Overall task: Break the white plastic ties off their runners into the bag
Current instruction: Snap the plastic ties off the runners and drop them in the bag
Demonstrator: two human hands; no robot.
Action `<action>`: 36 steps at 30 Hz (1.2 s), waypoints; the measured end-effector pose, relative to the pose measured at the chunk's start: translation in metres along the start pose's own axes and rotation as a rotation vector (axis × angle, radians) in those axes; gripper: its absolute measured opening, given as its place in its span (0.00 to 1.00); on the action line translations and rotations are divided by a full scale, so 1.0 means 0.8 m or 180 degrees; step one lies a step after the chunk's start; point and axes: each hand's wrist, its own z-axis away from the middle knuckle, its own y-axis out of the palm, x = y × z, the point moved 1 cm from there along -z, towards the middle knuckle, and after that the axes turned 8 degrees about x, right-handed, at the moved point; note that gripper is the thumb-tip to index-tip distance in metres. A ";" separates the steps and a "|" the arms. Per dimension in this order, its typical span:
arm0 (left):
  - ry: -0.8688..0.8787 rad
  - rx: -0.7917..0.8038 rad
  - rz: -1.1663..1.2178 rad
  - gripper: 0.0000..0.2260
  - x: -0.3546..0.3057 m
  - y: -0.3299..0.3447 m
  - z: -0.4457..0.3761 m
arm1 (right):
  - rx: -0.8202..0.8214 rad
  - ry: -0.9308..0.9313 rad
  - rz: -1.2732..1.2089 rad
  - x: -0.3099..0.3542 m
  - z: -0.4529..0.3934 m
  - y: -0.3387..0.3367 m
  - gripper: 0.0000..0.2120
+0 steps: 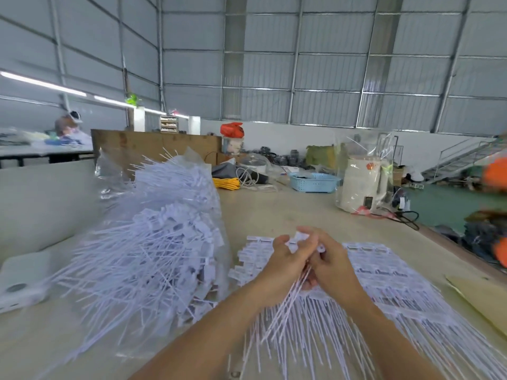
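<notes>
A clear plastic bag (109, 171) on the left of the table bulges with a heap of loose white plastic ties (153, 242). To its right, sheets of white ties on their runners (389, 283) lie fanned out flat. Above those sheets my left hand (288, 259) and my right hand (332, 261) meet, both gripping one small bunch of white ties (290, 300). The bunch's heads poke out between my fingers and its tails hang down towards me. The picture is blurred by motion.
A white flat box (19, 283) lies at the left edge. Brown cardboard (482, 300) lies at the right. Farther back stand a blue basket (315, 182), a white appliance in clear wrap (362, 187), yellow cord (226, 183) and a wooden board (156, 144). A person sits far left.
</notes>
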 end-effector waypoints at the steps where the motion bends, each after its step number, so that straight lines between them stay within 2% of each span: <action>1: -0.0117 0.0113 -0.0109 0.33 -0.001 0.001 0.002 | -0.0336 -0.0076 -0.0039 -0.001 -0.001 -0.009 0.12; 3: -0.0173 0.0134 -0.0519 0.27 -0.005 0.001 0.009 | -0.0784 -0.0196 -0.0047 -0.003 -0.005 -0.023 0.10; 5: 0.0054 -0.0150 -0.1004 0.16 -0.014 0.003 0.012 | -0.0781 -0.0168 -0.0316 -0.006 -0.004 -0.030 0.11; 7: 0.0470 -0.0537 -0.1568 0.10 -0.035 0.002 0.018 | -0.0611 -0.0004 -0.0846 -0.010 -0.002 -0.032 0.18; 10: 0.1183 -0.1058 -0.2100 0.07 -0.083 -0.023 0.044 | -0.0530 0.0212 -0.1057 -0.015 -0.002 -0.035 0.24; 14: 0.2134 -0.2229 -0.2471 0.13 -0.120 -0.105 0.114 | -0.0445 0.0331 -0.0415 -0.022 -0.001 -0.027 0.17; 16: 0.1963 -0.2816 -0.3164 0.13 -0.113 -0.155 0.146 | -0.0201 0.0225 -0.0068 -0.020 0.000 -0.013 0.17; 18: 0.1209 -0.3053 -0.4113 0.11 -0.093 -0.196 0.166 | 0.0119 0.0032 0.0263 -0.012 0.000 0.004 0.17; 20: 0.0604 -0.2862 -0.4886 0.11 -0.070 -0.220 0.177 | 0.0413 -0.0284 0.0585 0.003 0.000 0.025 0.17; 22: 0.0403 -0.2522 -0.5471 0.14 -0.052 -0.228 0.182 | 0.0751 -0.0765 0.1099 0.022 -0.001 0.046 0.16; 24: 0.0300 -0.2137 -0.5884 0.32 -0.044 -0.224 0.180 | 0.1264 -0.1191 0.1501 0.039 -0.002 0.070 0.15; 26: -0.0329 -0.1520 -0.6141 0.48 -0.038 -0.219 0.171 | 0.1921 -0.1339 0.1920 0.051 -0.001 0.093 0.17; 28: -0.0685 -0.1108 -0.6183 0.55 -0.026 -0.222 0.160 | 0.2353 -0.1425 0.2504 0.054 0.000 0.112 0.22; 31: -0.0990 -0.0820 -0.6415 0.56 -0.024 -0.217 0.134 | 0.2319 -0.1667 0.3203 0.051 0.000 0.127 0.26; 34: -0.1108 -0.0611 -0.6547 0.53 -0.027 -0.200 0.112 | 0.1768 -0.2043 0.3649 0.051 -0.004 0.134 0.17; 36: -0.1240 -0.0662 -0.6501 0.51 -0.021 -0.193 0.102 | 0.1575 -0.2009 0.3783 0.050 -0.012 0.134 0.13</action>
